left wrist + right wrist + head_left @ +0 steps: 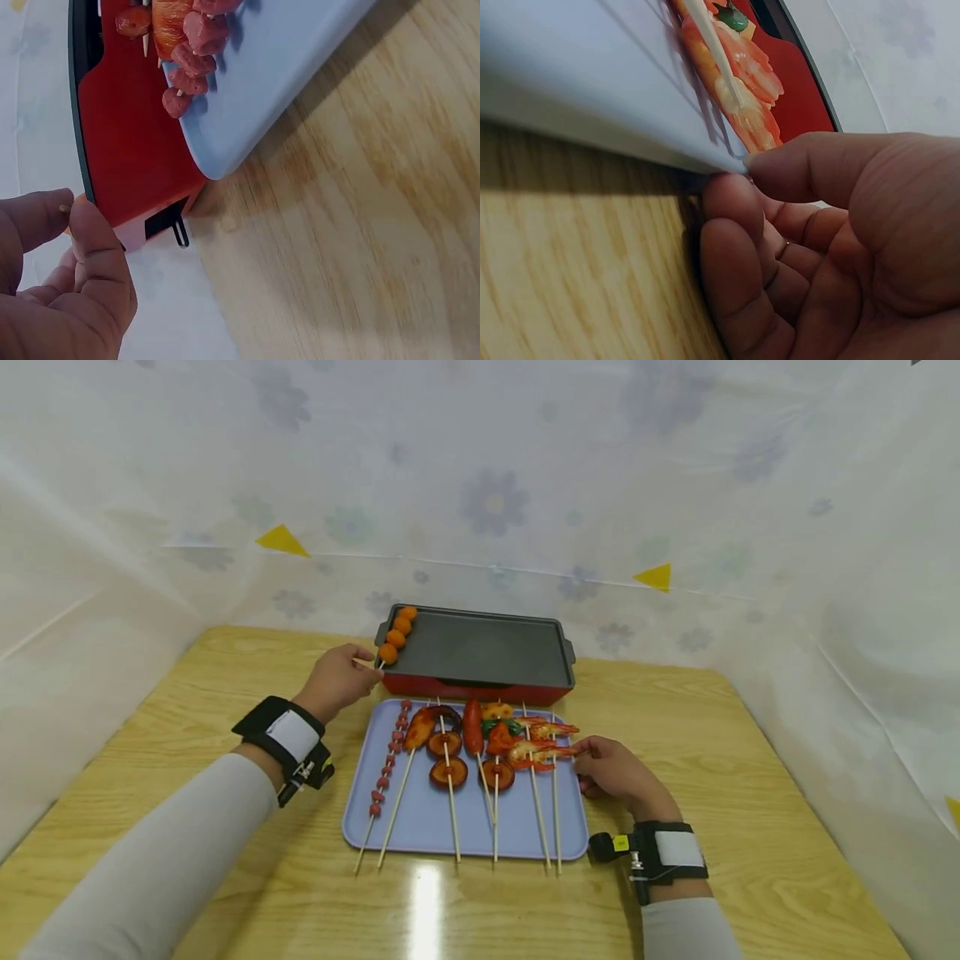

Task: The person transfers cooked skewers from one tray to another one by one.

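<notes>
My left hand [341, 681] pinches the stick end of a skewer of orange balls [396, 638] between thumb and forefinger. The skewer lies along the left side of a black grill plate [487, 647] with a red base. In the left wrist view, the stick's tip [65, 209] shows between the fingertips. My right hand [615, 772] grips the right rim of a light blue tray [423, 827], thumb on top and fingers at its edge, beside the shrimp skewers [536, 753]. The right wrist view shows the thumb [802, 169] close to a shrimp.
Across the tray lie a skewer of small pink pieces [386, 770], a squid skewer [418, 731], mushroom skewers [448, 772] and a sausage skewer [472, 727]. Several sticks overhang its front edge. A patterned plastic sheet [480, 485] hangs behind the wooden table [300, 877].
</notes>
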Demonstrator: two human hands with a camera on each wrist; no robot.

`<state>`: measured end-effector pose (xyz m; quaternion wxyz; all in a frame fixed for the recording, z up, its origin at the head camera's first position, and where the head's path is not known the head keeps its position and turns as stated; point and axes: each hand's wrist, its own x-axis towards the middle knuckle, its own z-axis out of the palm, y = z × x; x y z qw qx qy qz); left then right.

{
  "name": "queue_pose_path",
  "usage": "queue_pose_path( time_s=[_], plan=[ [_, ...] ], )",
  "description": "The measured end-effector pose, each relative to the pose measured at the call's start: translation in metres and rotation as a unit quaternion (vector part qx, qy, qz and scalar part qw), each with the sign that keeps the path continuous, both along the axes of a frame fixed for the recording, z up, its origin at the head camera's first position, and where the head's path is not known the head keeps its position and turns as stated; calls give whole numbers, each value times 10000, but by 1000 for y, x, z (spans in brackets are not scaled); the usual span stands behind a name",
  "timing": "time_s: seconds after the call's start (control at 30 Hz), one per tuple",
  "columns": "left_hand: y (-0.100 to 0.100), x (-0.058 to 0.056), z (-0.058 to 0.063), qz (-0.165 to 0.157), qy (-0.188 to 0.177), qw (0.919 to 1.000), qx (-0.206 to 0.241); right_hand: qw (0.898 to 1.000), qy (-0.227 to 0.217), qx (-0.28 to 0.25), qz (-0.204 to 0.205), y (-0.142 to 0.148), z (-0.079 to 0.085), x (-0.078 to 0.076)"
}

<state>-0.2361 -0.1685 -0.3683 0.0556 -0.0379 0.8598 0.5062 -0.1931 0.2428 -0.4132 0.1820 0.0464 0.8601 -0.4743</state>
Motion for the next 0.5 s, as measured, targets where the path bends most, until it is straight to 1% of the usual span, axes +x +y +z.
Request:
queue_pose_path(
  time_s=[0.23,0.33,0.5],
  plan=[
    [2,-1,-3,13,-2,10000,-12,10000,-6,21,11,0,0,0],
    [2,-2,-5,33,1,10000,70,10000,4,18,18,0,0,-1],
    [3,-1,-7,26,113,9998,130,10000,48,26,18,2,0,-1]
  ],
)
